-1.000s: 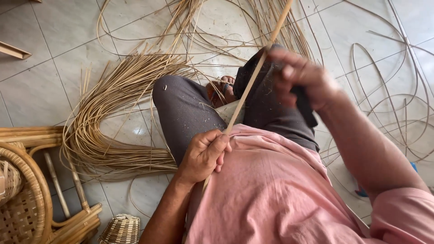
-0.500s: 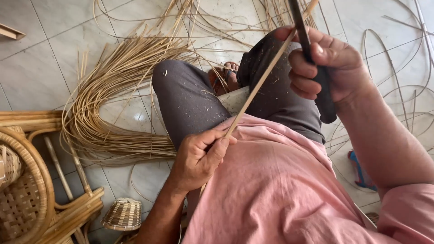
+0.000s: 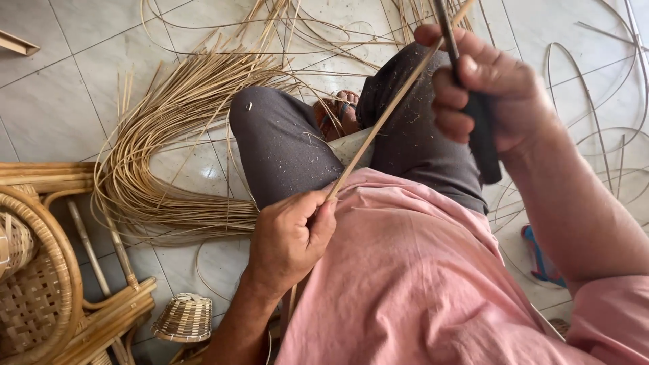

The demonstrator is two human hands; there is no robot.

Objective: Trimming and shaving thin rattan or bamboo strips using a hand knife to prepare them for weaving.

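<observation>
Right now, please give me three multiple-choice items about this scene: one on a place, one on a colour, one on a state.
1. Where is the bundle of cane strips?
A. on the tiled floor
B. on a shelf
C. inside the small woven basket

2. What colour is the shirt?
A. green
B. pink
C. black

3. How does the left hand hold the thin cane?
A. open, apart from it
B. closed around it
C. flat under it

Answers:
1 A, strips spread over tiles.
2 B, cloth is pink.
3 B, fingers wrap the cane.
</observation>
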